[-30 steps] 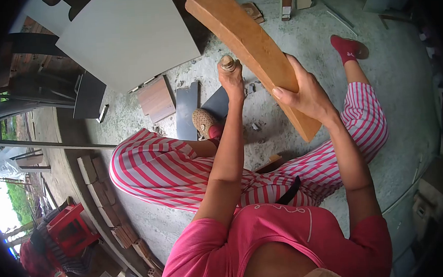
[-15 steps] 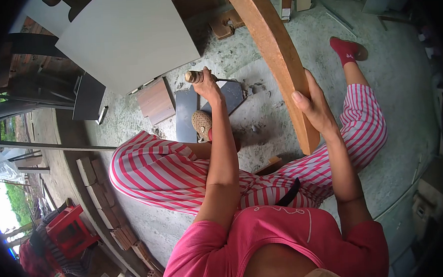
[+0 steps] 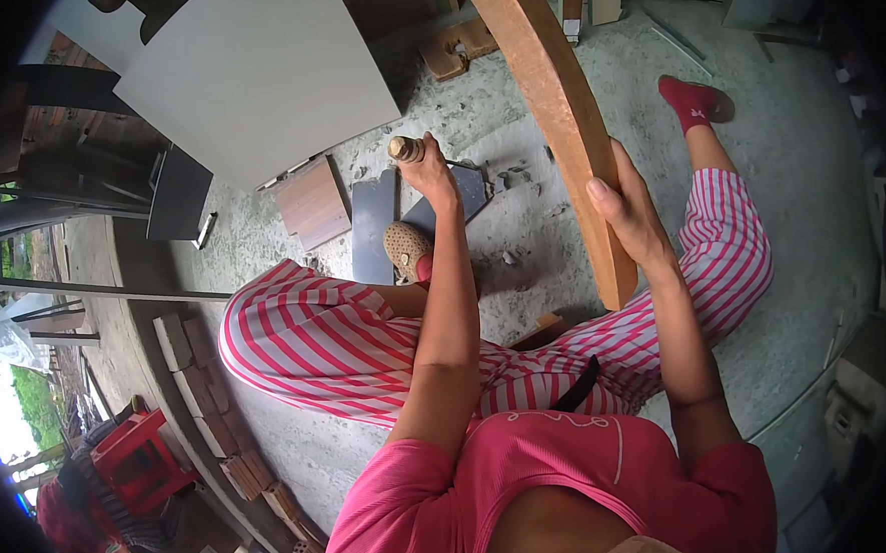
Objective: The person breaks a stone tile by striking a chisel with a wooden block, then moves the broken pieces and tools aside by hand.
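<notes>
My left hand (image 3: 430, 180) is closed around the light, ringed handle of a tool (image 3: 406, 149). The handle's butt end faces up toward me, and a thin dark part of the tool shows just right of the fist. With its thumb on the near face, my right hand (image 3: 632, 212) grips a long, curved orange-brown wooden piece (image 3: 557, 105) near its lower end. That piece stands tilted, its far end reaching the top edge of the view. Beneath my left hand are dark grey boards (image 3: 374, 230) and a dotted tan shoe (image 3: 404, 248) on my foot.
A large pale panel (image 3: 262, 76) leans at the upper left, near a wood-grain board (image 3: 312, 203). A notched brown block (image 3: 444, 58) lies at the top. Debris dots the concrete floor. Bricks (image 3: 209, 399) and a red plastic stool (image 3: 144, 457) are at the left, beside a person (image 3: 75, 516).
My left hand has shifted slightly right, and the tool's handle has tipped so its butt end faces me more. The curved wooden piece has moved a little to the right at its top.
</notes>
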The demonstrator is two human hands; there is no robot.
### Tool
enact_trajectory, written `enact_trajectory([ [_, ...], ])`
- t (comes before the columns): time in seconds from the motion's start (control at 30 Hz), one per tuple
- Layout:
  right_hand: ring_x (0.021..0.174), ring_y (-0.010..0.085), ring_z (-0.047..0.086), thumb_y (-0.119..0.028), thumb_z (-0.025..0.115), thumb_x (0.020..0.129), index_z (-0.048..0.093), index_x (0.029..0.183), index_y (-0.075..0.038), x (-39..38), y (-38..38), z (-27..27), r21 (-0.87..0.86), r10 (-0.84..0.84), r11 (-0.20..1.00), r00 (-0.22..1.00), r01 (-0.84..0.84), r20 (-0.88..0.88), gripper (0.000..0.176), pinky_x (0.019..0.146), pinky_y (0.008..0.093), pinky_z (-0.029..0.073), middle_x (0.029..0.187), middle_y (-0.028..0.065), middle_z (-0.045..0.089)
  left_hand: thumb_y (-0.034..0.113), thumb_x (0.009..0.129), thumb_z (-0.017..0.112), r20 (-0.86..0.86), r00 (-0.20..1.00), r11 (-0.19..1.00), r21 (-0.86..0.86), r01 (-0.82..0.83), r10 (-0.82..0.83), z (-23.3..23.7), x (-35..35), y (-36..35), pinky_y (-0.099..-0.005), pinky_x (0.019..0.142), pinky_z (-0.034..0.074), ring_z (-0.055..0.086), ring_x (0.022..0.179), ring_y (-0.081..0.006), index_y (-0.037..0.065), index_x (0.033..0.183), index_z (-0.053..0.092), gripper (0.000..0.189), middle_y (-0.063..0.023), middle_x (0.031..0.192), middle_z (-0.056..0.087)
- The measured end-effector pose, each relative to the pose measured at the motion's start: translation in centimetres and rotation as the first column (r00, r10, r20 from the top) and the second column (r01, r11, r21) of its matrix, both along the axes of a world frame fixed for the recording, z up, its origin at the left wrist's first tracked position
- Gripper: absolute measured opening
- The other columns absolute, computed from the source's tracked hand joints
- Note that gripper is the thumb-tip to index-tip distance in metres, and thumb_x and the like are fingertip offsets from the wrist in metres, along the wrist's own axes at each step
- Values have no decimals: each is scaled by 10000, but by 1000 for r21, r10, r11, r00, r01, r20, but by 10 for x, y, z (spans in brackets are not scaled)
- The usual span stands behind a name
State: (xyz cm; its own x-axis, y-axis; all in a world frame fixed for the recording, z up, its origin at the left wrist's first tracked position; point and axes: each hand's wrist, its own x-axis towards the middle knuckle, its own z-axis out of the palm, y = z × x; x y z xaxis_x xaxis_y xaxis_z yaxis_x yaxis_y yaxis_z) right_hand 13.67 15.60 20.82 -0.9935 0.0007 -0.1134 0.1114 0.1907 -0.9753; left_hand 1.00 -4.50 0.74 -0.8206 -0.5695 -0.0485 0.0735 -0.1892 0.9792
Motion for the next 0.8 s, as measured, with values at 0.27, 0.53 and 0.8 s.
enact_trajectory([
  [0.27, 1016, 220, 504, -519, 572, 776, 377, 1256, 32, -32, -15, 39, -19, 37, 999, 991, -40, -132, 757, 894, 332, 391, 1088, 155, 525, 133, 805, 655, 65, 983, 945, -269, 184, -173, 12, 5, 17, -267, 631, 428, 467, 643, -120, 20, 863, 484, 213, -32, 714, 519],
  [0.53, 966, 264, 577, -507, 592, 740, 409, 1231, 21, -43, -46, -37, 266, 294, 908, 945, -324, 147, 744, 841, 354, 442, 1037, 210, 577, 96, 797, 657, -245, 934, 933, 184, 310, -262, 12, 20, 23, -271, 752, 462, 557, 806, -133, 23, 998, 498, 267, -34, 879, 586],
  [0.8, 921, 291, 620, -465, 637, 708, 389, 1236, 31, -50, -51, 41, 142, 193, 975, 971, -173, -141, 766, 796, 360, 488, 993, 225, 608, 107, 807, 647, -87, 973, 961, -201, 192, -213, 14, 15, 20, -304, 721, 456, 530, 737, -160, 12, 937, 516, 208, -68, 800, 573],
])
